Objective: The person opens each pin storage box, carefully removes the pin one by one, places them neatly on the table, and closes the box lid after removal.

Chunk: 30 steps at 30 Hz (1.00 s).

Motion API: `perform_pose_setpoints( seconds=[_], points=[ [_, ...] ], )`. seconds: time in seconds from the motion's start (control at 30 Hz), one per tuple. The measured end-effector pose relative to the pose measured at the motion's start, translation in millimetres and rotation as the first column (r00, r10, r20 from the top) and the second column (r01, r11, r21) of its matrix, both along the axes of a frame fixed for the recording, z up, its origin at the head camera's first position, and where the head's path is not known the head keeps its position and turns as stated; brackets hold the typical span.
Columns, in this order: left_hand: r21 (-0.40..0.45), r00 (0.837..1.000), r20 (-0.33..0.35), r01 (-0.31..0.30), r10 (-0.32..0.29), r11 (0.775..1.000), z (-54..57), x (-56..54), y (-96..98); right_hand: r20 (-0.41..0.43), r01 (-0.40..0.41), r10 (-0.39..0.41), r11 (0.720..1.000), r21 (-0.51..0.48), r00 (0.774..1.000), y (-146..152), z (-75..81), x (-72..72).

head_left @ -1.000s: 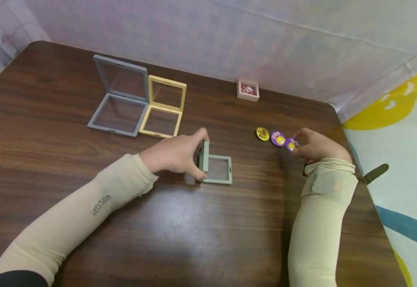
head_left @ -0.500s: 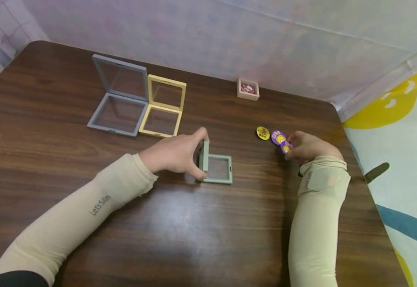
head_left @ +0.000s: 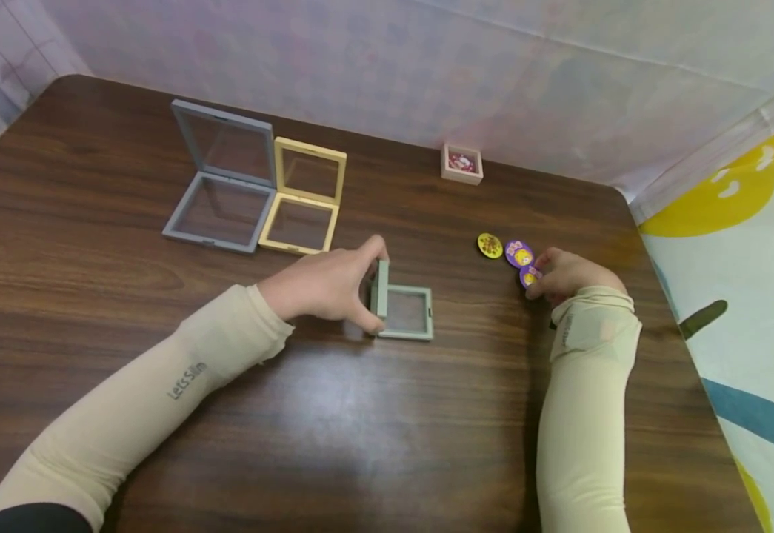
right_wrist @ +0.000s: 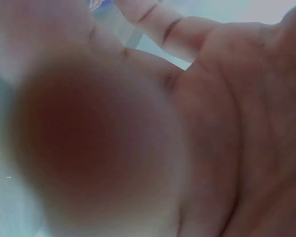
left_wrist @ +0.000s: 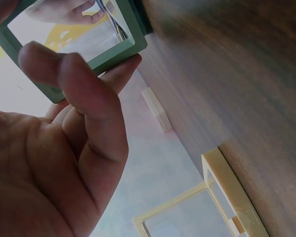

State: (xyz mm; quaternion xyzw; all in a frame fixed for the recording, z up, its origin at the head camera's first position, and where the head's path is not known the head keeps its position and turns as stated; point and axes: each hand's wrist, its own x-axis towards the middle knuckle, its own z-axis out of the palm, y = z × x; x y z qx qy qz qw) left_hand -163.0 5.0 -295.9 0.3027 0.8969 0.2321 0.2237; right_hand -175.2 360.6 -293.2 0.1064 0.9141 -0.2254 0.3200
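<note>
My left hand [head_left: 333,289] grips the raised half of a small green hinged display frame [head_left: 379,290], thumb at its near end and fingers at its far end. The other half, with a clear film panel, lies flat on the table to the right. In the left wrist view the green frame [left_wrist: 121,59] stands beyond the fingers. My right hand [head_left: 576,274] pinches the edge of a round purple badge [head_left: 529,277] with a yellow cartoon figure. Touching or overlapping it is a second purple badge [head_left: 519,254]. A yellow badge [head_left: 489,245] lies just left of that.
Toward the back left, a grey-blue hinged frame [head_left: 176,220] and a smaller cream-yellow one [head_left: 300,249] stand open side by side. A small pink box [head_left: 463,177] with a red and white picture sits near the back edge of the brown table [head_left: 387,444].
My right hand has moved left and slightly nearer, shifting the held purple badge from beside the other purple badge to its near side. The left hand and green frame stay put.
</note>
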Motion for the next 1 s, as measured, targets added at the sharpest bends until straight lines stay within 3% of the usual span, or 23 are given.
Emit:
perform_pose_setpoints(
  seconds=[0.7,0.87,1.0],
  points=[
    [0.01,1.0,0.017,0.004,-0.004,1.0,-0.4,-0.5,-1.1,-0.003,-0.045,0.046,0.994,0.095,0.999,-2,3.0,-1.6],
    [0.007,1.0,0.021,0.004,-0.004,1.0,-0.6,-0.5,-0.8,-0.07,-0.076,0.09,0.981,0.178,0.994,-10,15.0,1.2],
    [0.01,1.0,0.015,0.003,-0.003,1.0,-1.5,0.5,-0.9,-0.146,-0.117,0.154,0.964,0.238,0.977,-36,28.3,6.5]
  ],
)
